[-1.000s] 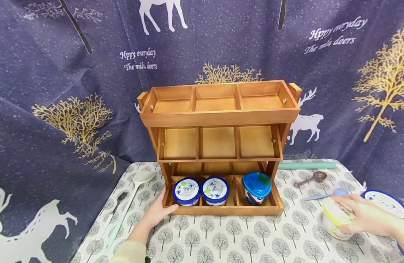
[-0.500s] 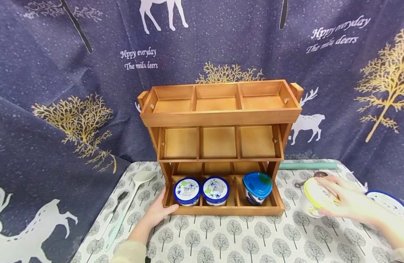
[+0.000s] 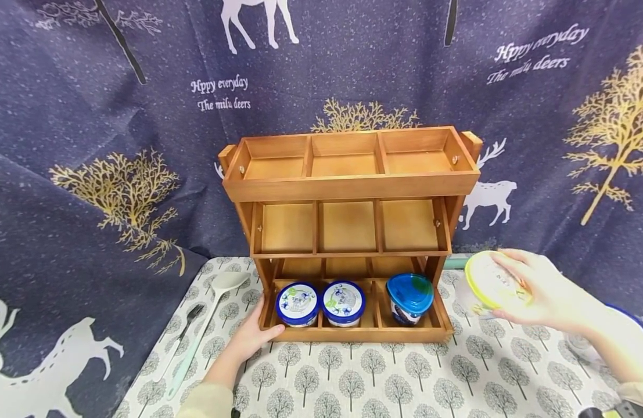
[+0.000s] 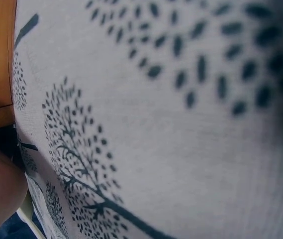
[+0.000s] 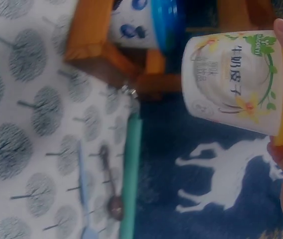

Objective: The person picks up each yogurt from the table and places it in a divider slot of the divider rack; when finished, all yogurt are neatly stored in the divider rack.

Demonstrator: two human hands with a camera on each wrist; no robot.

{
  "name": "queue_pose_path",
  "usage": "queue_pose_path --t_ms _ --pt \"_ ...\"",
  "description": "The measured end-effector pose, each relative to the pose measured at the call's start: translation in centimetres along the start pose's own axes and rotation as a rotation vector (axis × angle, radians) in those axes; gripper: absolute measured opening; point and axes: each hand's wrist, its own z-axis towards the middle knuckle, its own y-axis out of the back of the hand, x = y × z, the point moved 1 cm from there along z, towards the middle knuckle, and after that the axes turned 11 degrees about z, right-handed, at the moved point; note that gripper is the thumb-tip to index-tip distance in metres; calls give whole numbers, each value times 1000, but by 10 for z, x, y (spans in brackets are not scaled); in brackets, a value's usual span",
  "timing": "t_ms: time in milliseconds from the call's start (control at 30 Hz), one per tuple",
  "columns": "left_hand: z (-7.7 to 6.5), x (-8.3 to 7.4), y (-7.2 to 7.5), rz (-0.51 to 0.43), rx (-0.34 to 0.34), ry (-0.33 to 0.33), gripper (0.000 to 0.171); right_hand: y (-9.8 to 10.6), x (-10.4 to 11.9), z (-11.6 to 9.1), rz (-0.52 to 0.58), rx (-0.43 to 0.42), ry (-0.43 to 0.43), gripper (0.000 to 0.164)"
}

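My right hand [image 3: 543,293] grips a white yogurt tub [image 5: 231,82] by its yellow-rimmed lid, thumb and fingers on opposite sides. In the head view this tub is raised above the cloth, right of the three-tier wooden rack [image 3: 349,187]. My left hand [image 3: 250,337] holds the rack's lower left corner, thumb at the front board and fingers along the side. Two blue-rimmed tubs, one on the left [image 3: 297,303] and one in the middle [image 3: 343,302], stand in the bottom tier. A tub with a blue lid [image 3: 410,293] sits in its right compartment.
A pale ladle [image 3: 216,302] and a fork [image 3: 187,322] lie left of the rack. Right of it are a green stick [image 5: 131,189], a brown spoon [image 5: 112,204] and a light blue spoon [image 5: 84,199]. A large blue-rimmed container [image 3: 632,316] is partly behind the right forearm.
My right hand has lifted the yellow-rimmed tub off the cloth and carried it up and left toward the rack. The left hand stays at the rack's corner.
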Motion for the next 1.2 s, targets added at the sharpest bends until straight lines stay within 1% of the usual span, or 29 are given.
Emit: queue_pose_path --t_ms 100,233,300,400,500,600,700,800,1000,1200 --pt "0 0 0 6 -1 -3 105 3 6 11 13 -4 21 97" --pt "-1 0 1 8 1 -4 105 6 13 22 25 -27 69 95" --pt "0 0 1 10 0 -5 105 6 16 26 17 -40 87 93" --pt "0 0 1 10 0 -5 105 6 21 32 -15 -65 89 94" --pt "0 0 0 3 2 -7 105 6 27 38 -26 -81 46 94" --pt "0 1 -1 -1 -3 -6 105 5 31 45 -14 -80 -12 95" --pt "0 2 -1 6 -11 -6 105 2 35 54 5 -85 -44 97" --pt "0 4 -1 2 -21 -11 106 -4 37 64 13 -115 -51 95" --pt "1 5 -3 -20 -13 -11 107 -21 39 79 37 -204 -64 94" --pt "1 2 -3 -29 -20 -18 106 -40 32 88 2 -284 -61 94"
